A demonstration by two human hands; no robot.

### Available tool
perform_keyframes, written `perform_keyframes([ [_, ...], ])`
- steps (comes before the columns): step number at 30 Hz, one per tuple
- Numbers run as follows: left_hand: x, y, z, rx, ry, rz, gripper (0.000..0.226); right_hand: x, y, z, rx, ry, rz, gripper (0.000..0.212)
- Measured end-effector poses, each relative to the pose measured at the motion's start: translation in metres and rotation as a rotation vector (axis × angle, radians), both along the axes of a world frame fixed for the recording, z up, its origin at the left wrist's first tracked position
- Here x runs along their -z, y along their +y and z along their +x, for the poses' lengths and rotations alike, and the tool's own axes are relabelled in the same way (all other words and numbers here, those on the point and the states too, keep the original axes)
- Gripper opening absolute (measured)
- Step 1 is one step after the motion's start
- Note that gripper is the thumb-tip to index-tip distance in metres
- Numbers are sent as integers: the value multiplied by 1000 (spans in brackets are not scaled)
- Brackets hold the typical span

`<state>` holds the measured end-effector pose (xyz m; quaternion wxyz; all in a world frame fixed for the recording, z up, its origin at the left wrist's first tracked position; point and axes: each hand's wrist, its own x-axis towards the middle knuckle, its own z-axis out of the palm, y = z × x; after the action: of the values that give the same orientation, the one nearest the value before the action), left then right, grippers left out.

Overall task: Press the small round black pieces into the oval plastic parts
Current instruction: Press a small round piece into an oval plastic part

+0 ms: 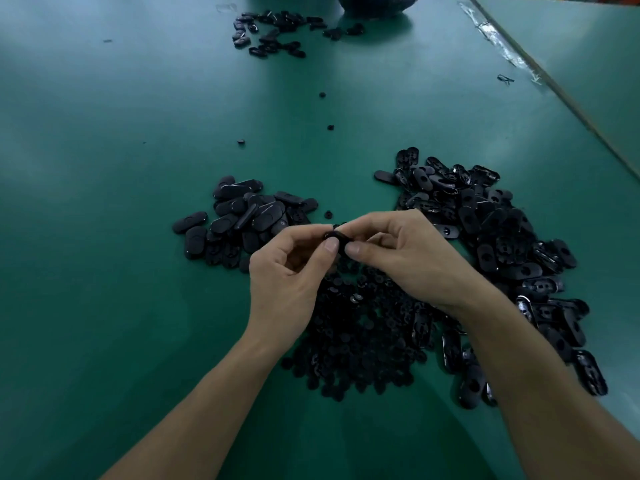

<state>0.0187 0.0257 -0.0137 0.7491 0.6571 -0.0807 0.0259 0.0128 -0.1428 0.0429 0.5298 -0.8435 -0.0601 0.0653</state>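
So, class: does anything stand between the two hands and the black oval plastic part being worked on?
Nothing visible: left hand and right hand both pinch the black oval plastic part directly.

Overall light: dim and cool, with a blue-green cast.
Sheen: pale patches on the counter (114, 109) at 10 and 12 o'clock suggest light from overhead.
Glare: a bright streak on the tape strip (498, 43) at 1 o'clock; tiny glints on the heap of parts (502, 237) at 3 o'clock.
Shadows: a soft dark patch under the forearms at 6 o'clock.
Black detail: the oval part (338, 238) pinched between the left hand (287, 271) and right hand (408, 258) is a plain dark shape.
Focus: hands fairly sharp; the far heap (277, 32) at 12 o'clock is soft.
Distortion: wide-angle stretch; forearms swell toward 5 and 7 o'clock.
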Motion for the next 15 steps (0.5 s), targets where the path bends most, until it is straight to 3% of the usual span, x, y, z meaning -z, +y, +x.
perform_keyframes([
  [7, 0, 0, 0, -23, 37, -13, 10, 13, 0, 1, 129, 9, -26, 6],
  [15, 0, 0, 0, -42, 19, -8, 10, 13, 1, 5, 160, -54, -27, 14],
])
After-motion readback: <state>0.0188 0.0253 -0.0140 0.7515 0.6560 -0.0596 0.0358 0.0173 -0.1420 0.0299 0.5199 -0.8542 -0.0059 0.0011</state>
